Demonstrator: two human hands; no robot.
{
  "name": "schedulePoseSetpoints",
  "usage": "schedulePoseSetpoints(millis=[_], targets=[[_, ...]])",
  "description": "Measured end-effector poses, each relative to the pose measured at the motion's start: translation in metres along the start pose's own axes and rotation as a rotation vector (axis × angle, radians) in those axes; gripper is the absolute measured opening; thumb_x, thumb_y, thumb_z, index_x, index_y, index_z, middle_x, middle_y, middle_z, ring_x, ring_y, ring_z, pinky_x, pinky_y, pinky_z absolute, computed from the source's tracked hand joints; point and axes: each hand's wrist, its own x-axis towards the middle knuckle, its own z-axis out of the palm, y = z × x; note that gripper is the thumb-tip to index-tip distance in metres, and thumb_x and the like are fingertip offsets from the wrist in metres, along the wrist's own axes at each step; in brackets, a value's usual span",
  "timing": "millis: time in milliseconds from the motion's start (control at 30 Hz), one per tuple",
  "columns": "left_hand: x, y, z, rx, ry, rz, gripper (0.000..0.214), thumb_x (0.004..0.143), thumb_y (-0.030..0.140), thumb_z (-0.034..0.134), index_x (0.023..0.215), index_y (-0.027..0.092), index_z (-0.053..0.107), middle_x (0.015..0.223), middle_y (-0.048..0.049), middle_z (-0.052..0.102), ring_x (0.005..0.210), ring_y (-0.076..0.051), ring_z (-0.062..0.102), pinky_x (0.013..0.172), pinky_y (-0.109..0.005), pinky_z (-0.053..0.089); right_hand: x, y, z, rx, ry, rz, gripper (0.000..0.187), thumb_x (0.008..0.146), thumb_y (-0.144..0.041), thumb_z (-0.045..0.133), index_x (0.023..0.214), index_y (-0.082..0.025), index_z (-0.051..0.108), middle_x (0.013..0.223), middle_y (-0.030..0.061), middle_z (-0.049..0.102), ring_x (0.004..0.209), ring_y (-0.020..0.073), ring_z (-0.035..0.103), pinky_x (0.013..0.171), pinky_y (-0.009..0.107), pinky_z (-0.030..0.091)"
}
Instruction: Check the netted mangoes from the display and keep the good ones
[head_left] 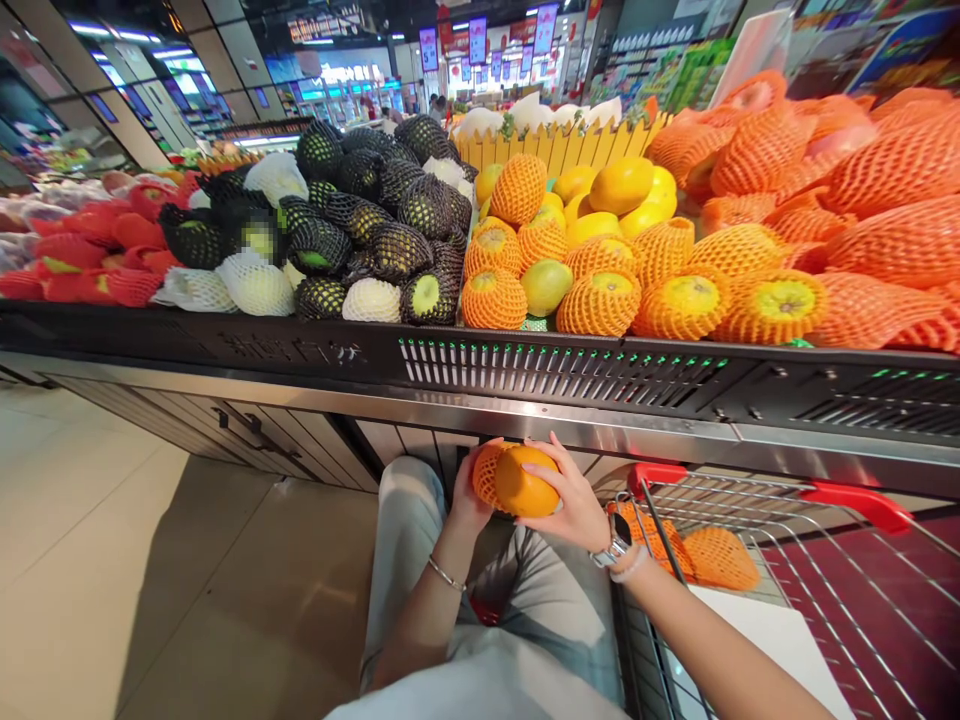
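Over my lap I hold a smooth orange-yellow melon [527, 482] with both hands. An orange foam net [487, 476] covers its left part, and the right part is bare. My left hand [466, 497] is wrapped around the netted end, with most of its fingers hidden behind. My right hand [574, 500] grips the bare end, thumb and fingers spread around the skin. In front of me, the display holds similar yellow melons [684, 303], many in orange foam nets.
A black slatted rim with a steel edge [525, 402] fronts the display. Dark-netted melons [401, 250] and red-netted fruit [82, 250] lie left; large orange-netted fruit [900, 250] lies right. At my right, a shopping cart [832, 540] holds orange-netted fruit [720, 558] and a white flat item [780, 640].
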Motion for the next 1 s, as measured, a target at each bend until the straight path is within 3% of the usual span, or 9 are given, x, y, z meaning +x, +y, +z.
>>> schedulePoseSetpoints(millis=[300,600,733,867,1000], targets=[[-0.010,-0.001,0.008,0.005,0.014,-0.115,0.036,0.088,0.040,0.046,0.092,0.013,0.069,0.097,-0.0101,0.068,0.093,-0.022,0.063,0.098,-0.035,0.042,0.004,-0.003,-0.003,-0.005,-0.035,-0.075,0.069,0.066,-0.046,0.078,0.127,-0.033,0.049,0.136,0.0104,0.047,0.128,0.0312,0.047,0.110,0.067,0.029],[-0.012,0.003,0.007,0.030,-0.028,0.006,0.034,0.088,0.036,0.045,0.093,0.012,0.069,0.091,-0.0092,0.069,0.084,-0.021,0.064,0.090,-0.034,0.046,0.003,-0.007,-0.003,-0.002,-0.109,-0.079,0.061,0.073,-0.046,0.072,0.128,-0.036,0.048,0.139,0.0089,0.045,0.126,0.0280,0.046,0.110,0.063,0.032],[-0.014,0.001,0.010,0.005,-0.011,-0.106,0.042,0.094,0.036,0.033,0.094,0.014,0.068,0.091,-0.0088,0.069,0.084,-0.021,0.065,0.091,-0.038,0.046,0.004,-0.012,-0.006,-0.040,-0.138,-0.158,0.045,0.084,-0.035,0.056,0.129,-0.035,0.048,0.142,0.0090,0.041,0.131,0.0272,0.041,0.110,0.061,0.033],[-0.017,0.000,0.015,0.013,-0.003,-0.206,0.054,0.098,0.033,0.019,0.091,0.012,0.069,0.091,-0.0103,0.070,0.081,-0.020,0.066,0.087,-0.037,0.049,0.004,-0.011,-0.008,-0.062,-0.182,-0.190,0.044,0.087,-0.030,0.046,0.130,-0.035,0.049,0.143,0.0085,0.040,0.134,0.0286,0.039,0.111,0.063,0.029],[-0.016,-0.003,0.010,0.005,0.015,-0.158,0.046,0.094,0.046,0.034,0.092,0.016,0.068,0.092,-0.0093,0.070,0.081,-0.019,0.066,0.085,-0.035,0.051,0.007,-0.010,-0.009,-0.101,-0.264,-0.182,0.047,0.087,-0.024,0.046,0.132,-0.036,0.049,0.142,0.0080,0.042,0.139,0.0294,0.032,0.112,0.066,0.024]])
